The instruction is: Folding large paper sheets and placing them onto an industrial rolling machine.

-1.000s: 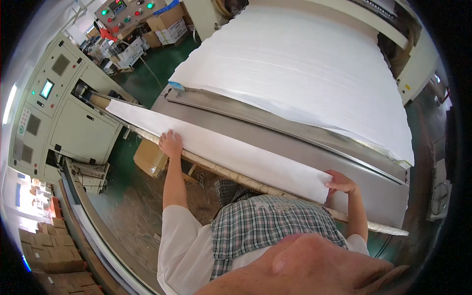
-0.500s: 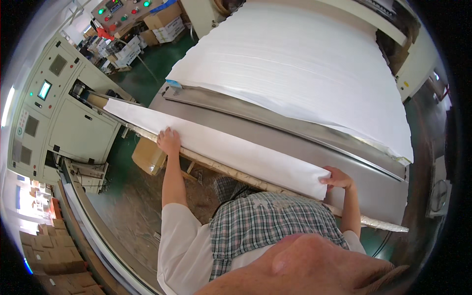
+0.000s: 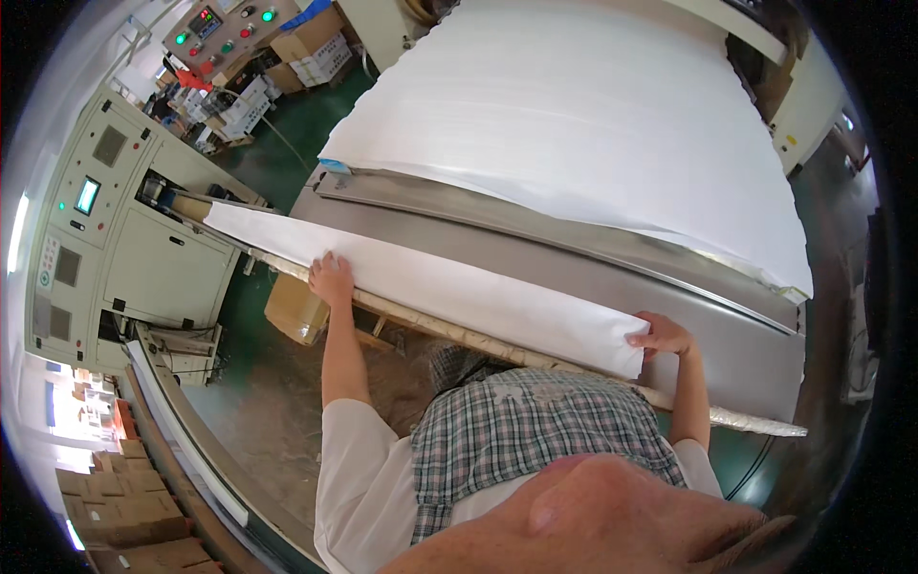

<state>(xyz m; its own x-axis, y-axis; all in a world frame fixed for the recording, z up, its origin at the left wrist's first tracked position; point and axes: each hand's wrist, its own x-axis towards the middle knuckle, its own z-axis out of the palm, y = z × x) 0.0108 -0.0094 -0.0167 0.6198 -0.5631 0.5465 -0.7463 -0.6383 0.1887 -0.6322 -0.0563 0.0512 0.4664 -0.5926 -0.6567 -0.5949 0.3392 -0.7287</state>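
A long, narrow folded white strip [image 3: 459, 282] of thin sheet material lies along the front of a grey metal table [image 3: 746, 359], slanting from far left to near right. My left hand [image 3: 331, 277] is at its front edge, left of the middle, with fingers bent over onto the strip. At the right end, my right hand [image 3: 666, 335] pinches the strip's corner between thumb and fingers. Under the strip's near side runs a wrapped, padded bar [image 3: 760, 422]. Beyond a metal crossbar [image 3: 535, 230], a wide white sheet [image 3: 583, 105] covers the table.
A pale control cabinet [image 3: 153, 277] with a lit screen stands at the left. Behind it are a button panel [image 3: 225, 33] and several cartons [image 3: 311, 43]. One cardboard box [image 3: 295, 308] sits below the table. Stacked cartons [image 3: 124, 507] and a long rail [image 3: 182, 430] are at lower left.
The view has shifted slightly. Both hands keep their places on the white strip, and the right fingers have moved a little along its end corner.
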